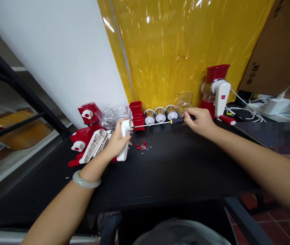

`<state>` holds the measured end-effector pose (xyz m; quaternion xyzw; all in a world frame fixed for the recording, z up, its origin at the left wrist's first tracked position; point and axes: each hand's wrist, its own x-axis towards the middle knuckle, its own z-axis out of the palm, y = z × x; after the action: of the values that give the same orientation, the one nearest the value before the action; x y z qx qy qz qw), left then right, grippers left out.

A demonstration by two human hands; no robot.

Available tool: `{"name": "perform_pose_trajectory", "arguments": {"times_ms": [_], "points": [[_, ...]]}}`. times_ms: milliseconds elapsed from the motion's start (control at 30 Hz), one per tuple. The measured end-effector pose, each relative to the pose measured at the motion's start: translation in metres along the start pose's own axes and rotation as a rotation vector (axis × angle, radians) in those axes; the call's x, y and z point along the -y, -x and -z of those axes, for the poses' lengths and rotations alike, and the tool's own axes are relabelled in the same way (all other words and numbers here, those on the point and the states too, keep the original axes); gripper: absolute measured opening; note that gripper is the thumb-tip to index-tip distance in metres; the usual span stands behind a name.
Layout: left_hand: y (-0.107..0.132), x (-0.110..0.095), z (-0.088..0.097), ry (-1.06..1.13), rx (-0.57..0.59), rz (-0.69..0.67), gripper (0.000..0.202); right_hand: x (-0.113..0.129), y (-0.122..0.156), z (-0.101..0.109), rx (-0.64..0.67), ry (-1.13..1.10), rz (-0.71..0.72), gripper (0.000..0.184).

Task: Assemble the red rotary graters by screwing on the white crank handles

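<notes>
My left hand [118,140] is closed around a white crank handle [123,154], its round white end turned to the right. In my right hand [200,119] is a screwdriver [177,120] with a black and yellow grip. Its long thin shaft runs level to the left, and the tip meets the handle's round end; whether it sits in a screw is too small to tell. Below the shaft, small red plastic pieces [145,144] and several loose screws [142,148] lie on the black table [175,170].
Left of my left hand lie more white crank handles [94,144] and red housings [87,114]. Clear plastic parts [114,114], red hoppers [137,114] and metal grater drums [160,114] line the back. An assembled red and white grater [221,92] stands back right, by white cables [254,114].
</notes>
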<state>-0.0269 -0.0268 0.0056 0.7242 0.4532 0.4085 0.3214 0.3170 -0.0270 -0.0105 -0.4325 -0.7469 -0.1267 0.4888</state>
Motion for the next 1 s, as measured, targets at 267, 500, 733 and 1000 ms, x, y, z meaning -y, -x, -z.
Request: {"name": "perform_pose_trajectory", "arguments": {"times_ms": [267,500,733,1000], "points": [[0.001,-0.007,-0.005,0.142,0.015,0.233,0.069,0.003,0.0,0.007,0.017,0.045,0.122,0.023],[0.001,0.006,-0.007,-0.033,0.021,0.064,0.071,0.003,-0.004,0.0,0.028,-0.184,-0.176,0.018],[0.004,0.016,0.001,-0.433,-0.159,-0.411,0.077,0.009,-0.01,-0.011,0.321,-0.721,-1.05,0.036],[0.004,0.014,0.007,-0.571,-0.29,-0.579,0.075,0.004,-0.003,-0.009,0.566,-0.398,-0.688,0.059]]}}
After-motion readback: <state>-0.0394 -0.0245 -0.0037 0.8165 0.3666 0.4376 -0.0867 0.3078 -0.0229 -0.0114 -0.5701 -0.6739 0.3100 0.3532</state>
